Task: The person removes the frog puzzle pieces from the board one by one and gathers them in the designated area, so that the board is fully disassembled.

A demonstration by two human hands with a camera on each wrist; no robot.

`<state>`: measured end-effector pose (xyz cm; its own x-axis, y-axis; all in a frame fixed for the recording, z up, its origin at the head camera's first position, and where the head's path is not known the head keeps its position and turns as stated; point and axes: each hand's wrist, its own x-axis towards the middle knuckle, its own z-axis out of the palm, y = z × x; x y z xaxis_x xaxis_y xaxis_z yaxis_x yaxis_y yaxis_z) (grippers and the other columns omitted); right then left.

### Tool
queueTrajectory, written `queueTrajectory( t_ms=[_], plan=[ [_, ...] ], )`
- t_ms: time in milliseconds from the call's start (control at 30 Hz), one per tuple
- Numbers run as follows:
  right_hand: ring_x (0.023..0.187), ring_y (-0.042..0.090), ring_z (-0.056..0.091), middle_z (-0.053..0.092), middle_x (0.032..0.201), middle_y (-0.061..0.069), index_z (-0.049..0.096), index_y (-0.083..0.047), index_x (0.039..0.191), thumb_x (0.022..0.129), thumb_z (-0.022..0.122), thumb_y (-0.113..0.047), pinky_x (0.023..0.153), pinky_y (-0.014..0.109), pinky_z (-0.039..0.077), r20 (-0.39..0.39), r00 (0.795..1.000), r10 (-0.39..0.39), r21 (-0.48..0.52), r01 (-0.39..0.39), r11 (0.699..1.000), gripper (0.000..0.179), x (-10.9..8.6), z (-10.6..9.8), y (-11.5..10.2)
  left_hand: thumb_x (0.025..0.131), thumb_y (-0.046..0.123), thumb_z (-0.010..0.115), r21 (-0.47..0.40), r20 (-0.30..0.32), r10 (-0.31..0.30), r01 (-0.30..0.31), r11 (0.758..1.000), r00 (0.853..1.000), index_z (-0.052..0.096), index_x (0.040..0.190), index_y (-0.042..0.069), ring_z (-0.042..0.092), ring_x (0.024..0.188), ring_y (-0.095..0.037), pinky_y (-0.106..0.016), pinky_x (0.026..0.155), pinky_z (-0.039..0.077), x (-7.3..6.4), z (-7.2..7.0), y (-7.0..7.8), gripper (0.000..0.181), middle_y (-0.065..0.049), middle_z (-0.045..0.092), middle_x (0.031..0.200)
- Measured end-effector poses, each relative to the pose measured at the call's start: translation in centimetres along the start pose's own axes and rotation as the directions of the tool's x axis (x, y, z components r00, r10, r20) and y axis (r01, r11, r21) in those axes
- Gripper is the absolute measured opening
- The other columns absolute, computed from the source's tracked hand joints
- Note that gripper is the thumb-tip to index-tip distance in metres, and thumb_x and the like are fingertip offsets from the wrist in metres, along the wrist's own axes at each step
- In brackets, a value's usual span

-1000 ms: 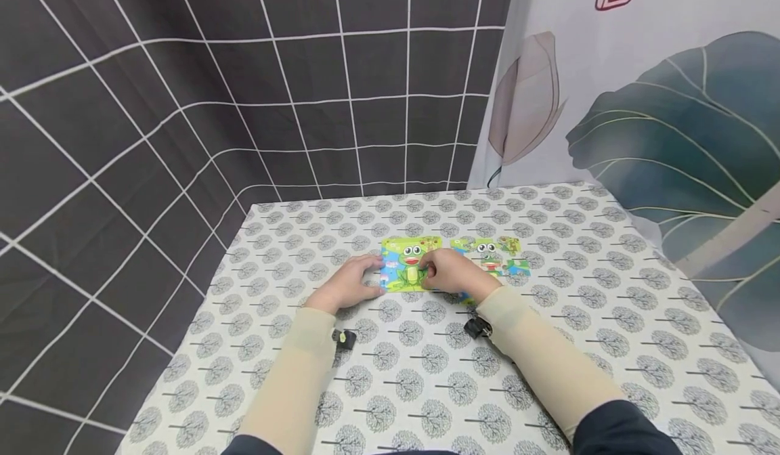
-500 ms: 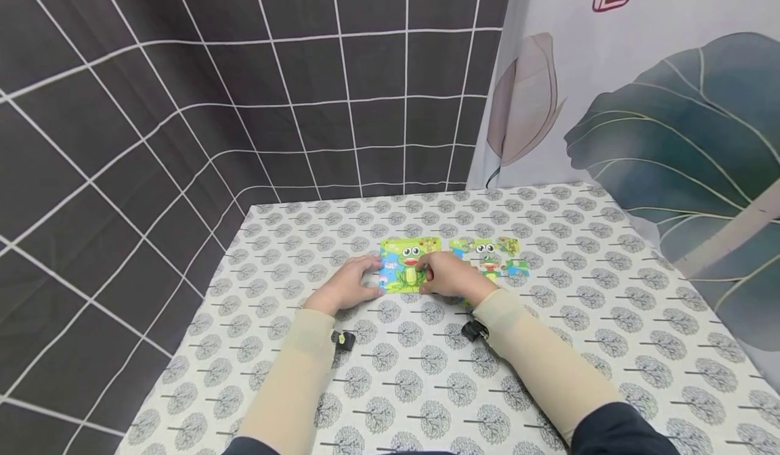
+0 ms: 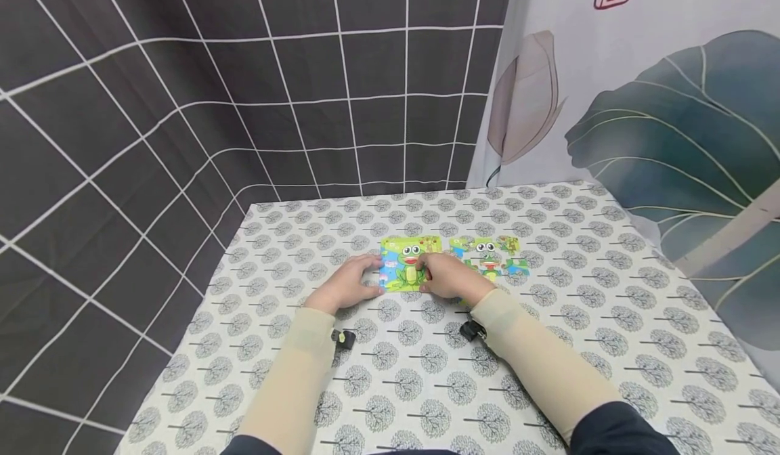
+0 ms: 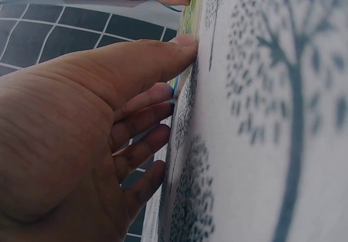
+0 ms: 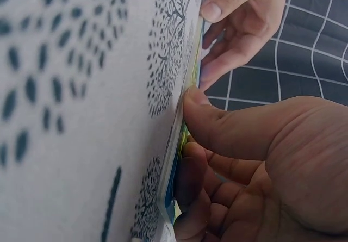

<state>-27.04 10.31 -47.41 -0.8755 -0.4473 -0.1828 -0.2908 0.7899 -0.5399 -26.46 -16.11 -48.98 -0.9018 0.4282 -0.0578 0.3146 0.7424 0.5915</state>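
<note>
A flat, bright frog picture puzzle (image 3: 396,279) lies on the tree-print cloth in the head view. My left hand (image 3: 350,284) steadies its left side, fingers spread along the edge and the thumb at the near corner. In the left wrist view that thumb (image 4: 179,49) meets the puzzle's edge. On the right half, my right hand (image 3: 449,273) has curled fingers over the picture. Its thumb (image 5: 209,109) presses at the near edge in the right wrist view, the fingers bent close to the face. The part of the puzzle under this hand is hidden.
Just right of the puzzle lie several frog picture pieces (image 3: 485,247), partly covered by my right hand and forearm. A loose blue-green piece (image 3: 516,267) sits at their right. Behind the table (image 3: 414,387) hang a dark grid curtain (image 3: 378,123) and a leaf-print curtain (image 3: 670,123).
My right hand has shifted slightly left and toward me along the puzzle's right side. The left hand stays at the left edge, and the loose pieces have not moved.
</note>
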Motion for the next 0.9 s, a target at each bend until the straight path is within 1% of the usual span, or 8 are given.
queueTrajectory(
  t_ms=[267, 433, 533, 667, 733, 800, 900],
  plan=[
    [0.072, 0.019, 0.057, 0.062, 0.085, 0.002, 0.062, -0.008, 0.134, 0.092, 0.083, -0.02, 0.066, 0.033, 0.051, 0.007, 1.0, 0.007, -0.027, -0.007, 1.0, 0.049, -0.16, -0.09, -0.37, 0.089, 0.029, 0.085, 0.002, -0.009, 0.012, -0.012, 1.0, 1.0, 0.058, 0.149, 0.013, 0.035, 0.152, -0.027, -0.047, 0.127, 0.025, -0.06, 0.01, 0.02, 0.067, 0.0, 0.045, 0.163],
    [0.074, 0.019, 0.057, 0.061, 0.086, 0.002, 0.061, -0.009, 0.133, 0.091, 0.084, -0.02, 0.067, 0.035, 0.052, 0.0, 1.0, 0.005, -0.031, -0.005, 1.0, 0.05, -0.08, -0.08, -0.27, 0.089, 0.029, 0.085, 0.003, -0.01, 0.023, -0.023, 1.0, 1.0, 0.058, 0.148, 0.012, 0.036, 0.152, -0.028, -0.047, 0.127, 0.025, 0.02, 0.02, -0.05, 0.067, -0.001, 0.045, 0.163],
    [0.08, 0.02, 0.058, 0.061, 0.091, 0.002, 0.062, -0.01, 0.131, 0.088, 0.086, -0.021, 0.074, 0.037, 0.054, -0.019, 1.0, -0.003, -0.037, 0.002, 0.999, 0.051, 0.05, 0.01, -0.11, 0.089, 0.028, 0.085, -0.001, -0.01, 0.025, -0.025, 1.0, 1.0, 0.058, 0.148, 0.012, 0.035, 0.152, -0.028, -0.047, 0.127, 0.025, 0.0, 0.02, -0.07, 0.067, -0.001, 0.045, 0.163],
    [0.092, 0.021, 0.058, 0.06, 0.103, 0.002, 0.063, -0.015, 0.126, 0.085, 0.089, -0.021, 0.085, 0.042, 0.054, -0.048, 0.999, -0.006, -0.05, 0.003, 0.999, 0.05, 0.12, 0.05, 0.05, 0.089, 0.028, 0.085, -0.005, -0.01, 0.028, -0.028, 1.0, 1.0, 0.058, 0.148, 0.011, 0.035, 0.152, -0.028, -0.047, 0.127, 0.025, -0.03, 0.01, -0.08, 0.067, -0.001, 0.045, 0.163],
    [0.095, 0.022, 0.058, 0.059, 0.106, 0.003, 0.063, -0.016, 0.124, 0.084, 0.089, -0.021, 0.088, 0.043, 0.055, -0.055, 0.998, -0.005, -0.05, 0.002, 0.999, 0.048, 0.1, 0.04, 0.1, 0.089, 0.028, 0.085, -0.003, -0.008, 0.028, -0.028, 1.0, 1.0, 0.058, 0.148, 0.011, 0.035, 0.152, -0.028, -0.047, 0.127, 0.025, -0.03, 0.01, -0.09, 0.067, -0.001, 0.045, 0.163],
    [0.096, 0.022, 0.058, 0.06, 0.107, 0.003, 0.064, -0.016, 0.123, 0.084, 0.09, -0.02, 0.088, 0.044, 0.055, -0.06, 0.998, -0.006, -0.041, 0.004, 0.999, 0.047, 0.05, -0.03, -0.01, 0.089, 0.028, 0.085, -0.002, -0.007, 0.026, -0.026, 1.0, 1.0, 0.058, 0.148, 0.012, 0.035, 0.152, -0.028, -0.047, 0.127, 0.025, -0.02, 0.03, -0.12, 0.067, -0.001, 0.045, 0.163],
    [0.093, 0.02, 0.059, 0.062, 0.104, 0.001, 0.064, -0.014, 0.122, 0.086, 0.088, -0.017, 0.084, 0.041, 0.054, -0.064, 0.998, -0.009, -0.021, 0.008, 1.0, 0.044, 0.06, -0.06, -0.14, 0.089, 0.029, 0.085, -0.001, -0.007, 0.024, -0.024, 1.0, 1.0, 0.058, 0.149, 0.013, 0.035, 0.152, -0.028, -0.047, 0.127, 0.025, 0.0, 0.07, -0.18, 0.068, 0.0, 0.045, 0.163]
  ],
)
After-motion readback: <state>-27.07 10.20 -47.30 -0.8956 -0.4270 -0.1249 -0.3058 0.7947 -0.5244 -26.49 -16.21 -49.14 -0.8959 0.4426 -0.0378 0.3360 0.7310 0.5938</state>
